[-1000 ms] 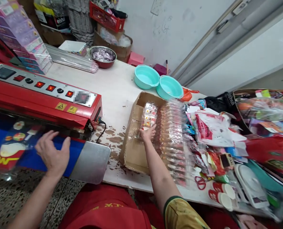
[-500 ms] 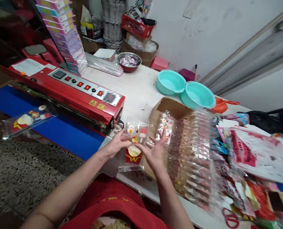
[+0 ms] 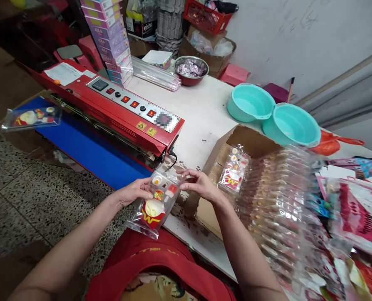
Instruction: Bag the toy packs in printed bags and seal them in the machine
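A clear plastic packet of toy food (image 3: 152,205) tilts in front of me, showing a fried egg, a burger, a red-and-white piece and a red fries box. My left hand (image 3: 135,192) grips its left side, thumb on top. At the packet's upper right edge, the fingers and thumb of my right hand (image 3: 195,184) close on the plastic. Beside my right hand stands a cardboard box (image 3: 212,213), with one similar packet (image 3: 234,169) lying flat in it and a row of filled packets (image 3: 276,209) standing on edge. Another packet (image 3: 32,117) lies at the belt's far left end.
A red sealing machine (image 3: 126,113) with lit switches runs along a blue belt (image 3: 88,146). Two turquoise basins (image 3: 251,104) and a metal bowl of small sachets (image 3: 192,71) stand behind. Stacked boxes (image 3: 110,42) rise at the back left. Plastic bags (image 3: 355,209) clutter the right.
The held packet has moved left and toward me and now tilts. My right hand has shifted from its lower part to its upper right edge. The packet on the belt has travelled farther left.
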The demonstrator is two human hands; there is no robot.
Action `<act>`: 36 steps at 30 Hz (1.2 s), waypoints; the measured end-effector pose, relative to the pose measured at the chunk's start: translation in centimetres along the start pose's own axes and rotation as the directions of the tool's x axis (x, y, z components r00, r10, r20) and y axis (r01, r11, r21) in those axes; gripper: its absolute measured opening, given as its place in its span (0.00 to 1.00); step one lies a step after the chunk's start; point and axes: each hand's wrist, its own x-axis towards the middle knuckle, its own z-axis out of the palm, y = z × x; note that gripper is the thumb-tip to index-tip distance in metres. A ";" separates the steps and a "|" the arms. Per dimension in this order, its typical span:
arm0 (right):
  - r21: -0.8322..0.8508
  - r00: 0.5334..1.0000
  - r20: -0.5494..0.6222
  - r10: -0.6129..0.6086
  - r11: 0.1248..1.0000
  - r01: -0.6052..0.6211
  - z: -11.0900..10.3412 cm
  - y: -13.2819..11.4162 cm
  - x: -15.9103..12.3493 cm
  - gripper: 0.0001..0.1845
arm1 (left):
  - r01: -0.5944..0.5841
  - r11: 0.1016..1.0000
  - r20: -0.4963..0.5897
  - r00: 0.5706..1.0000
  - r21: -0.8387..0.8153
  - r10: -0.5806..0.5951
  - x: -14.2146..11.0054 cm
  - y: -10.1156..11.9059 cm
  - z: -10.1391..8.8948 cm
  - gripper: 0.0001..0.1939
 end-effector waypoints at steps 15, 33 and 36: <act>-0.309 0.991 -0.019 -0.131 0.944 0.118 2.8 0.2 0.2 0.15 | -0.061 0.984 -0.363 0.932 -0.167 -0.004 2.7 2.9 0.7 0.17; 0.255 0.851 -0.512 0.120 0.967 0.018 5.1 5.2 6.5 0.23 | -0.065 0.980 -0.560 0.826 -0.190 -0.054 5.1 2.7 -2.2 0.22; 0.334 0.843 -0.512 0.164 0.942 0.020 6.4 5.6 8.6 0.26 | -0.066 0.979 -0.590 0.805 -0.193 -0.062 4.2 2.8 -3.6 0.25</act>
